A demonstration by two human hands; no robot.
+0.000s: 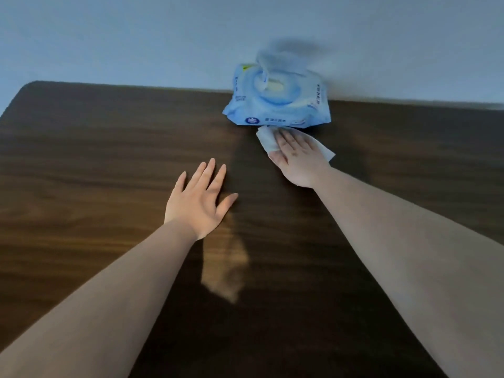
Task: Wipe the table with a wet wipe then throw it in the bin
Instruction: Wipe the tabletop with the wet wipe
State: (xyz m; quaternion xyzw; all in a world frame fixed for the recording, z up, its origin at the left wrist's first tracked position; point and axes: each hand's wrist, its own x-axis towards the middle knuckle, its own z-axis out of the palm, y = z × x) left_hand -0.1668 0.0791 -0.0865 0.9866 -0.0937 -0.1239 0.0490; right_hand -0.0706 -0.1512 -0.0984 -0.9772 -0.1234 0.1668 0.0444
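1. Right hand (296, 156) laid flat on the white wet wipe (268, 141), palm down, fingers straight and close together, pressing the sheet onto the dark wooden worktop (109, 159); no pinch, no closed grip.
2. Wipe lying at the far side of the worktop, just in front of the blue pack of wipes (276, 100) and seemingly touching its near edge (lid of the pack blurred, apparently flipped up).
3. Wipe spread out past the hand on both sides: a wider part beyond the fingertips to the left, a corner poking out to the right near the wrist. Long axis running roughly from far-left to near-right.
4. Left hand (197, 199) resting open on the bare wood, fingers spread, holding nothing, well apart from the wipe and nearer the body.
5. Probably wiping under way, with most of the surface lying left of and nearer than the wipe; next stroke likely a pull toward the body or a sweep left.
6. Right hand clearly the working one. No bin in view.
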